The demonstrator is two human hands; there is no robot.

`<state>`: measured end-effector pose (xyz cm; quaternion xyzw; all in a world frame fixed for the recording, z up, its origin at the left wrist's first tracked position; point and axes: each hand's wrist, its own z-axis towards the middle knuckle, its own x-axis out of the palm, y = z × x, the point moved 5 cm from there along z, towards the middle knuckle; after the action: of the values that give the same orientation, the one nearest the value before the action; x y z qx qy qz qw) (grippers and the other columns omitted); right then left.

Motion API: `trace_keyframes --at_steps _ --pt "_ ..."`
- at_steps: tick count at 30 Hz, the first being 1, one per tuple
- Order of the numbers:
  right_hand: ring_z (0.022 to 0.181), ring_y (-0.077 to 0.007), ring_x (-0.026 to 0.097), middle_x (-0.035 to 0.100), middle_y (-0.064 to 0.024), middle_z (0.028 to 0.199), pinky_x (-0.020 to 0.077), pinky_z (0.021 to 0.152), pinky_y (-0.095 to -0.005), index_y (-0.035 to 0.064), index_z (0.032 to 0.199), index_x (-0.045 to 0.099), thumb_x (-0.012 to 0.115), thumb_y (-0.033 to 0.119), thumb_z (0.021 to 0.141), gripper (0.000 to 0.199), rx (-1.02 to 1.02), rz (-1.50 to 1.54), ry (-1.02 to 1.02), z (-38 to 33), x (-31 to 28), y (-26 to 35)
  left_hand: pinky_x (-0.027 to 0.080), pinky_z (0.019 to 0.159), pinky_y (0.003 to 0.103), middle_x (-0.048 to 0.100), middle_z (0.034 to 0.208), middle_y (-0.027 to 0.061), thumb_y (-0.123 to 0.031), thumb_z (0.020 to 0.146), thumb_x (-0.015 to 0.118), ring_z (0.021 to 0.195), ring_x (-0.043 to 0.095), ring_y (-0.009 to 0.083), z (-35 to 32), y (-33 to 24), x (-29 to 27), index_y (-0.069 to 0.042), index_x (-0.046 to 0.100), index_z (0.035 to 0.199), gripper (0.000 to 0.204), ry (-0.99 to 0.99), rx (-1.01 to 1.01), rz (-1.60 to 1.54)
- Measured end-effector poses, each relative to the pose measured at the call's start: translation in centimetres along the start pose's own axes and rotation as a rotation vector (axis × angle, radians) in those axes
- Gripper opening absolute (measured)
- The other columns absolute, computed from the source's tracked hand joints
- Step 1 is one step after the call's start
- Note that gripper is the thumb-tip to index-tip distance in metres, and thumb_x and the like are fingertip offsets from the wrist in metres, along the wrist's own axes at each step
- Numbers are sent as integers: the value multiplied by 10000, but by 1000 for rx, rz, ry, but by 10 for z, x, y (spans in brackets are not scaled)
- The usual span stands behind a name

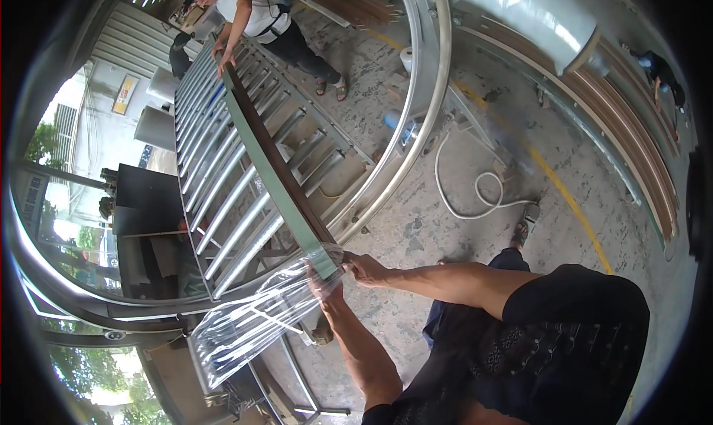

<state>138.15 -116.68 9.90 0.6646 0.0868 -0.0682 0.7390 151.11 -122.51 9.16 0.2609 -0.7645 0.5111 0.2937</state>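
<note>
A long straight bar, green on its top and dark brown on its side (267, 169), lies lengthwise over a roller conveyor (223, 180), its near end reaching me. Clear plastic film (252, 325) covers that near end and trails off to the left in loose folds. Through the film, my left hand (326, 285) is closed around the bar's end, its fingers partly hidden. My right hand (365, 270) is closed at the bar's right edge, fingers bent against the film and the end; exactly what they pinch is too small to make out.
A co-worker (256, 13) stands beyond the conveyor with hands on the bar's far end. A large metal ring (443, 61) arcs around the conveyor. A white hose (464, 215) lies looped on the floor. Long brown boards (631, 120) and a big film roll (527, 16) are at right.
</note>
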Motion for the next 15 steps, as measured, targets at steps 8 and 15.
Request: trace_keyframes --at_steps 8,15 --pt "779 -449 631 623 -301 864 468 636 -495 45 1235 495 419 -38 842 409 -35 113 -49 1 25 -2 497 894 353 638 1114 90 -333 927 526 976 616 231 -32 -16 -24 -51 583 1159 369 46 664 1061" --pt "688 -340 650 593 -284 777 458 583 -439 37 1210 471 393 -21 854 369 246 -4 120 -3 5 -21 500 638 278 682 764 79 -225 857 586 676 625 169 -150 -46 46 10 701 841 262 -309 -111 1378"
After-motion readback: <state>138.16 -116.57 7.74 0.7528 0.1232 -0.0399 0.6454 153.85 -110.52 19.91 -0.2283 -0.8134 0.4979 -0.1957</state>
